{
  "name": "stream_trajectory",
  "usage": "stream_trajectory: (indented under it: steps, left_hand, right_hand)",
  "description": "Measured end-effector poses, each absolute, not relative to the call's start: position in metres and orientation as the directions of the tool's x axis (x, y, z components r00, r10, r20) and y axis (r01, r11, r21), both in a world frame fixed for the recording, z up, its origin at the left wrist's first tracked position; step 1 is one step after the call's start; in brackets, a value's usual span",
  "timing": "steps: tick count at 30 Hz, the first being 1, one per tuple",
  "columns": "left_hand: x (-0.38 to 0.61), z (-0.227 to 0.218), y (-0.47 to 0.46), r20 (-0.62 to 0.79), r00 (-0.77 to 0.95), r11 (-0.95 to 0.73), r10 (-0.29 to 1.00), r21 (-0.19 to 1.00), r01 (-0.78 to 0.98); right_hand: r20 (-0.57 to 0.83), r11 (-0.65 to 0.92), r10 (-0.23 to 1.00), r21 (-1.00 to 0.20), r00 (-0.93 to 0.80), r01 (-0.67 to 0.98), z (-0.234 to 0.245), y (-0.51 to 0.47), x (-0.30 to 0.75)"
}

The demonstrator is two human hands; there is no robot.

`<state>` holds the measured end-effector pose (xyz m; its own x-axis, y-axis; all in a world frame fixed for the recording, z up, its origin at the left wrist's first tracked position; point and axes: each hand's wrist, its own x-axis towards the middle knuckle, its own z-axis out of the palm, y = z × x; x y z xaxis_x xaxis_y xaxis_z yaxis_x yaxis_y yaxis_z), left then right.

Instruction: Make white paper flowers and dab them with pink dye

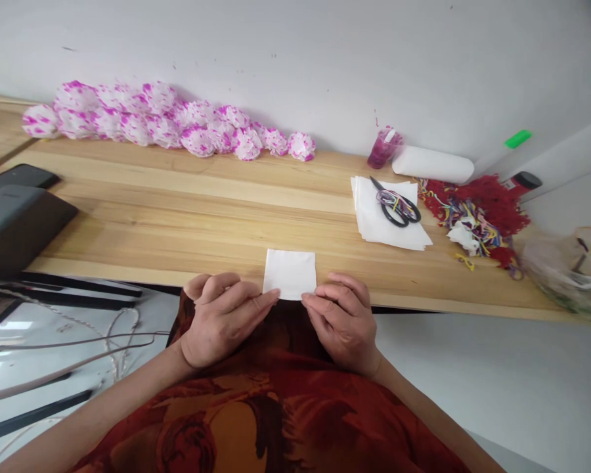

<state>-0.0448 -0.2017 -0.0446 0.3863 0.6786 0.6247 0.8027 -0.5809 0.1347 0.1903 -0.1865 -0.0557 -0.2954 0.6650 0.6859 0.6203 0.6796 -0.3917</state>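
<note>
A small white square of tissue paper (290, 272), apparently folded, lies at the front edge of the wooden table. My left hand (229, 318) pinches its lower left corner between thumb and index finger, the other fingers curled. At the lower right corner, my right hand (342, 318) grips the paper the same way. To the right lies a stack of white paper sheets (374, 220), with black-handled scissors (398, 207) and a small bundle of coloured ties on top.
White-and-magenta paper flowers (165, 128) line the wall. A cup of magenta liquid (383, 150) stands by a white paper roll (433, 163). Coloured strings (473, 213), a plastic bag (571, 269) and a green-capped bottle (517, 139) lie right. A dark device (29, 223) sits left.
</note>
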Motion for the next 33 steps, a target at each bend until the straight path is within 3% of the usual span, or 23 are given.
stream_trajectory:
  steps: [6, 14, 23, 33]
  left_hand:
    - [-0.0428, -0.0383, -0.2024, 0.604, 0.399, -0.591, 0.69, 0.151, 0.793]
    - [-0.0448, -0.0408, -0.2007, 0.627, 0.459, -0.607, 0.629, 0.028, 0.794]
    - [-0.0472, -0.0423, -0.2002, 0.608, 0.499, -0.626, 0.617, -0.005, 0.779]
    - [-0.045, -0.0427, -0.2001, 0.612, 0.431, -0.577, 0.663, 0.051, 0.815]
  right_hand:
    - [0.687, 0.687, 0.663, -0.401, -0.297, 0.606, -0.0501, -0.1857, 0.1878]
    - [0.683, 0.676, 0.673, -0.412, -0.285, 0.611, -0.0514, -0.1861, 0.1871]
    - [0.675, 0.668, 0.682, -0.42, -0.28, 0.614, -0.0524, -0.1872, 0.1878]
    - [0.667, 0.653, 0.694, -0.425, -0.271, 0.627, -0.0514, -0.1855, 0.187]
